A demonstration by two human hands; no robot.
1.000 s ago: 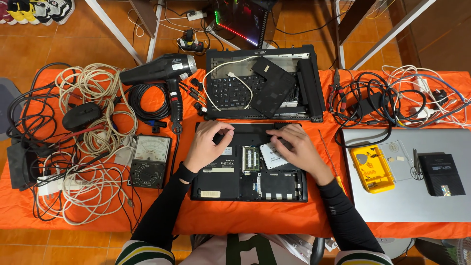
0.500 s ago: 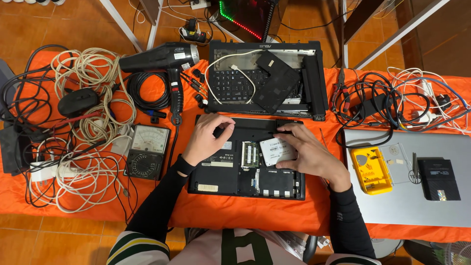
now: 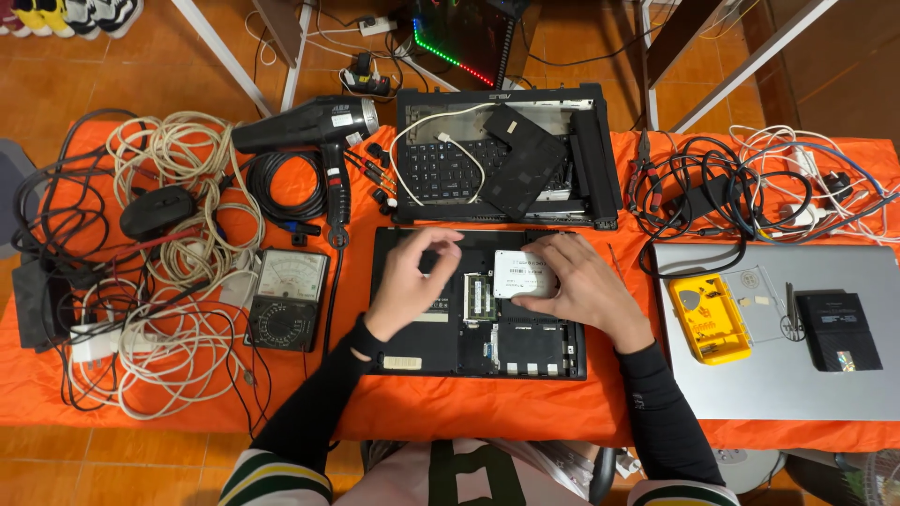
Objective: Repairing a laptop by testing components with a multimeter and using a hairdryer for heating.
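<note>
**Two hands over one opened laptop base**

One black laptop base (image 3: 478, 305) lies bottom-up at centre frame, its bay holding one green memory module (image 3: 480, 297). One white, flat, rectangular drive (image 3: 524, 274) sits over the bay's upper right. The right hand (image 3: 581, 286) grasps this drive at its right edge. The left hand (image 3: 410, 276) hovers above the base with fingers loosely curled, gripping nothing. At right, one yellow case (image 3: 710, 319) lies on one silver laptop (image 3: 778, 375). One meter (image 3: 289, 300) rests at left.
</note>
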